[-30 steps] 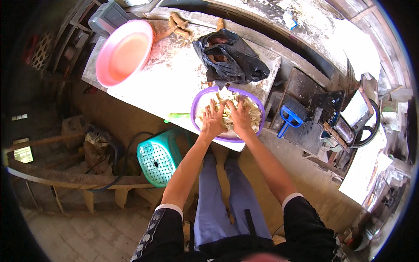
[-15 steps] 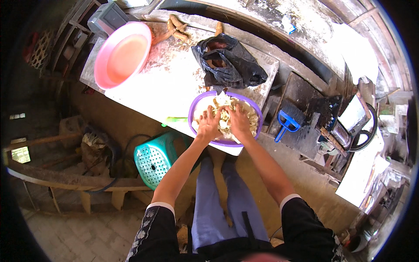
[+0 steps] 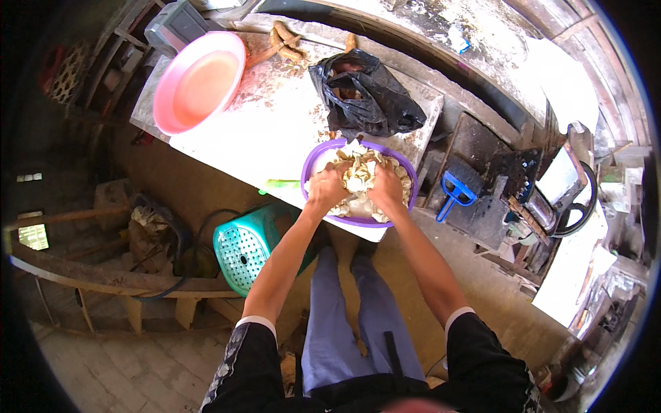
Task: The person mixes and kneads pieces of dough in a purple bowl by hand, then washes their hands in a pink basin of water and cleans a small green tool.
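A purple oval basin [image 3: 365, 221] at the table's near edge holds a heap of pale, curled slices [image 3: 359, 177], perhaps of a root. On the heap's left side, my left hand [image 3: 328, 187] has its fingers curled into the slices. Opposite it, my right hand [image 3: 386, 186] also closes round slices, the fingertips partly buried. Between the hands the slices are bunched up. Just behind the basin, a crumpled black plastic bag [image 3: 385, 103] gapes, with brownish things inside. A bright green, long, flat item [image 3: 282, 184] lies left of the basin.
A pink basin [image 3: 237, 89] stands at the table's far left, near several brown tubers [image 3: 286, 51]. Below the table edge is a green plastic stool [image 3: 241, 253]. To the right, a blue-handled brush [image 3: 454, 197] rests on a dark surface. A wooden rail [image 3: 124, 282] runs lower left.
My fingers, spread over the slices before, have curled into them and gathered them toward the middle. The heap looks higher between my hands. The whole view has shifted slightly.
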### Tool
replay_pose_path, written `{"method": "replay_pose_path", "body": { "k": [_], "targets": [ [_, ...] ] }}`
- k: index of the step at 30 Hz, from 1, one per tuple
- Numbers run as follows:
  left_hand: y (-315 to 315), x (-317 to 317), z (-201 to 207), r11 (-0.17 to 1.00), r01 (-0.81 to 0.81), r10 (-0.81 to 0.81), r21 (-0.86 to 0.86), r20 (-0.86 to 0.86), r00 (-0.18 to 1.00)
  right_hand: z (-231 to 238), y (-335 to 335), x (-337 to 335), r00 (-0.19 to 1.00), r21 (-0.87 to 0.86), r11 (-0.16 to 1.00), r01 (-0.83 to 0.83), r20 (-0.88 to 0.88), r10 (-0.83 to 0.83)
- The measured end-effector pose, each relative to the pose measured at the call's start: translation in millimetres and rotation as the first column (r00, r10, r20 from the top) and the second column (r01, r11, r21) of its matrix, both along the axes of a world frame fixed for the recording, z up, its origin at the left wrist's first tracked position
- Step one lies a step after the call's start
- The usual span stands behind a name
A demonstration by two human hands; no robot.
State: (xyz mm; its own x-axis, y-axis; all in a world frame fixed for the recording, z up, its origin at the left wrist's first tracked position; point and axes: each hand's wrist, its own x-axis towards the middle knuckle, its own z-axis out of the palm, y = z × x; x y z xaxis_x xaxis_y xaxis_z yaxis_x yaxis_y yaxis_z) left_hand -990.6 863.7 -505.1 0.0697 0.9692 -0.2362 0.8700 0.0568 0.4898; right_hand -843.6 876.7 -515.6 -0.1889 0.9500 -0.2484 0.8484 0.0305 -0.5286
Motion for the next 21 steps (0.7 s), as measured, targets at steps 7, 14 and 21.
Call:
{"method": "replay_pose_path", "body": {
  "k": [7, 14, 21],
  "targets": [
    [-30, 5, 16, 0.98, -0.145, 0.112, 0.138, 0.22, 0.969, 37, -22, 1, 0.959, 0.133, 0.983, 0.128, -0.269, -0.088],
    [-29, 15, 49, 0.984, -0.084, 0.072, 0.154, 0.083, 0.994, 58, -27, 9, 0.973, 0.291, 0.957, -0.003, -0.221, 0.07],
    [-40, 13, 18, 0.989, 0.061, -0.048, 0.131, -0.101, 0.994, 35, -34, 11, 0.978, 0.238, 0.97, -0.053, -0.182, 0.098]
  ]
}}
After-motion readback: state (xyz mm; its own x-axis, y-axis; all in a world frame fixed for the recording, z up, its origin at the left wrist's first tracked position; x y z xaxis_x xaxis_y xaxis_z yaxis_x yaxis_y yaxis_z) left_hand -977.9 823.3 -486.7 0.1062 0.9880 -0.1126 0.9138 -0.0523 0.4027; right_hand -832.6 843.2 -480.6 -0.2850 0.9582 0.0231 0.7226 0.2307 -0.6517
